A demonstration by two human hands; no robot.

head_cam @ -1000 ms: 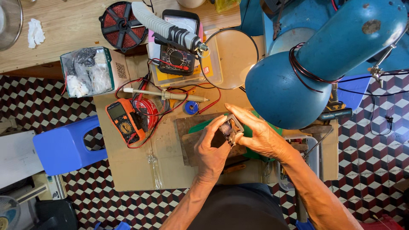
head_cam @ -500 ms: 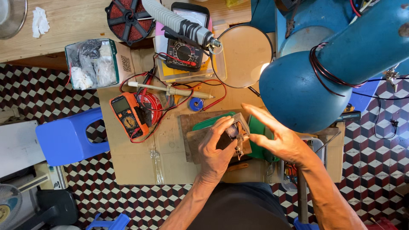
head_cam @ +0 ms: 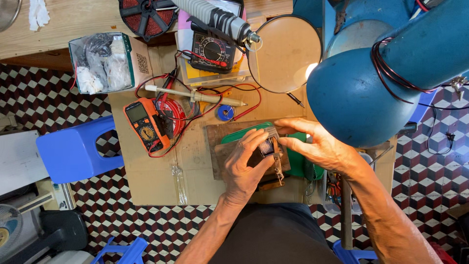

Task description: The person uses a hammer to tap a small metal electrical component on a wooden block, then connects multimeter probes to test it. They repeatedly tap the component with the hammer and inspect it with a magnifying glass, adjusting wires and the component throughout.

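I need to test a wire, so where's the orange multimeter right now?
The orange multimeter lies on the cardboard bench top, left of the left hand, beside the red wire coil.
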